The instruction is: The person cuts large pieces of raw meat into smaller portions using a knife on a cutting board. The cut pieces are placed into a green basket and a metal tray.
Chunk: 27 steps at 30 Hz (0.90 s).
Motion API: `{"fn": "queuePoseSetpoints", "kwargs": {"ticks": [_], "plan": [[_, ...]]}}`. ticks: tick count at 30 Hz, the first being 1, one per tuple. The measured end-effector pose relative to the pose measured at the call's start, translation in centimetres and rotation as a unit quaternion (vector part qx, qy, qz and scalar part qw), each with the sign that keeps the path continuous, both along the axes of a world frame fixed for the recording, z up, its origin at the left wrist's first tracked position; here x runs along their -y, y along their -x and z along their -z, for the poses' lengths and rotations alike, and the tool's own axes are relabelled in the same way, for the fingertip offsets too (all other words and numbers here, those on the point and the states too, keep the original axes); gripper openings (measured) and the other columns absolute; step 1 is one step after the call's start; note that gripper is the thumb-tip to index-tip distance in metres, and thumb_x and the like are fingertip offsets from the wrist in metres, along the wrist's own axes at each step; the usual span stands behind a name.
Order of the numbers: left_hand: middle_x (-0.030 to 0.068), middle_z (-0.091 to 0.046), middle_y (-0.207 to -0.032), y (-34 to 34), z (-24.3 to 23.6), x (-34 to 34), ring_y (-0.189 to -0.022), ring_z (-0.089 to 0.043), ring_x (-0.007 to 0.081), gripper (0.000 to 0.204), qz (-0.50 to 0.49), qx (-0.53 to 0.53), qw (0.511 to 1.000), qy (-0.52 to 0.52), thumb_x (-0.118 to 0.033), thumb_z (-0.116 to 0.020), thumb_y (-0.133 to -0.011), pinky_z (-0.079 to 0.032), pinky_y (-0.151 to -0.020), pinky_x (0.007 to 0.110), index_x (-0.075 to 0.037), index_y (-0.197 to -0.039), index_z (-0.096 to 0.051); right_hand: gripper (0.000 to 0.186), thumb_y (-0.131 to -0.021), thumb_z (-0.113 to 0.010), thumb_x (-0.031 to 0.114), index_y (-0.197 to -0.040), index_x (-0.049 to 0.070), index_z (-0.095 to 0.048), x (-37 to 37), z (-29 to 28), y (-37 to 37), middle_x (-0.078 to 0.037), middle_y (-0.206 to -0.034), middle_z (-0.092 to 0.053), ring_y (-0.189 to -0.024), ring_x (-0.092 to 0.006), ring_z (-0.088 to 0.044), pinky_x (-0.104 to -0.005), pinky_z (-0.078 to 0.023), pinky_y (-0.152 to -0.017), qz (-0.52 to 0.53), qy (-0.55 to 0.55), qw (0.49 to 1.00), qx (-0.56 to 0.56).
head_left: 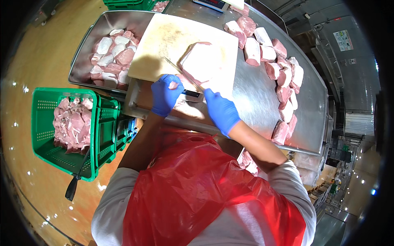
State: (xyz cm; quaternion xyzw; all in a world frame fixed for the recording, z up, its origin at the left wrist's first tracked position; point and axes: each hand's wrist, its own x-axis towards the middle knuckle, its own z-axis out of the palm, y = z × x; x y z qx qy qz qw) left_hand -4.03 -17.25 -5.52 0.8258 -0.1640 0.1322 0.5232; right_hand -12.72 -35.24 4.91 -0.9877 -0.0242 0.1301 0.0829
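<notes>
Steel worktop [252,86] and pale board [160,39] carry white-topped, pink-edged meat [201,61]; right hand [221,110] clasps a knife [193,80], left hand [165,96] curls, hold unclear.

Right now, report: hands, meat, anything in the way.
Right hand holding knife. Left hand close by, grip unclear. Meat on board, white side up. Blade crosses its near edge.

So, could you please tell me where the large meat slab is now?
In the head view, the large meat slab lies on the cutting board, right of the metal tub and just beyond the right hand.
</notes>
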Motion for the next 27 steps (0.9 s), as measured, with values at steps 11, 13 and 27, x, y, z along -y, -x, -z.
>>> {"fn": "queuePoseSetpoints", "kwargs": {"ticks": [11,13,27], "plan": [[0.0194,-0.072,-0.104,2.8,-3.9,-27.6,-0.089,-0.068,0.0314,0.027,-0.525,0.12,0.81,-0.231,-0.019,-0.066,-0.091,-0.054,-0.084,0.041,0.003,-0.106,-0.07,0.014,-0.101,-0.058,0.011,-0.103,-0.001,-0.05,8.5,-4.2,11.4,-0.026,-0.086,-0.066,-0.078,-0.0517,-0.062,-0.0492,-0.051,-0.062,0.082,-0.189,0.971,0.117],[0.0227,-0.071,-0.112,4.1,-0.3,-37.8,-0.103,-0.068,0.0401,0.036,-0.355,-0.073,0.853,-0.377,-0.02,-0.064,-0.093,-0.053,-0.091,0.045,-0.002,-0.124,-0.067,0.016,-0.104,-0.056,0.011,-0.101,-0.003,-0.05,8.4,-2.8,9.8,-0.019,-0.072,-0.064,-0.057,-0.0334,-0.062,-0.0403,-0.046,-0.052,0.162,-0.274,0.94,0.121],[0.003,-0.072,-0.098,-11.1,-8.3,-5.2,-0.086,-0.064,0.0085,0.032,0.098,-0.112,0.985,0.092,-0.015,-0.07,-0.094,-0.053,-0.077,0.024,0.0,-0.122,-0.069,0.025,-0.108,-0.053,0.018,-0.128,0.002,-0.054,6.9,-2.2,1.1,-0.004,-0.096,-0.063,-0.078,-0.0102,-0.062,-0.0272,-0.055,-0.067,0.243,-0.659,0.672,0.235]]}}
